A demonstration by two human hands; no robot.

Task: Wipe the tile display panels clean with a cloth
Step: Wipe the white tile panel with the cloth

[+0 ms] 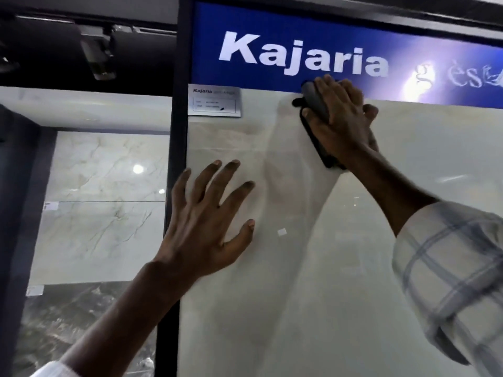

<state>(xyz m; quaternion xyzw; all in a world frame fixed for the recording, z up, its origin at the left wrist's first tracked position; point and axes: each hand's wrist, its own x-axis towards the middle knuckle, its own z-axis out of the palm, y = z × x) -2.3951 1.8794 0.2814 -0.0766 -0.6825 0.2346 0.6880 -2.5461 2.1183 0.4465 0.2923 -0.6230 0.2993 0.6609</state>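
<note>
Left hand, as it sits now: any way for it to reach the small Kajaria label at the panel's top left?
Probably yes. The left hand rests flat on the tile panel below the label, bare tile between; the right hand works off to the side.

blue banner (pixel 272 31): "Kajaria" | small label plate (pixel 214 100): "Kajaria", finer print seemingly unreadable

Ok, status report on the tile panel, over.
Left hand open, flat on the tile panel. Right hand presses a dark wiper at the panel's top edge. Small label at top left, clear of the wiper.
</note>
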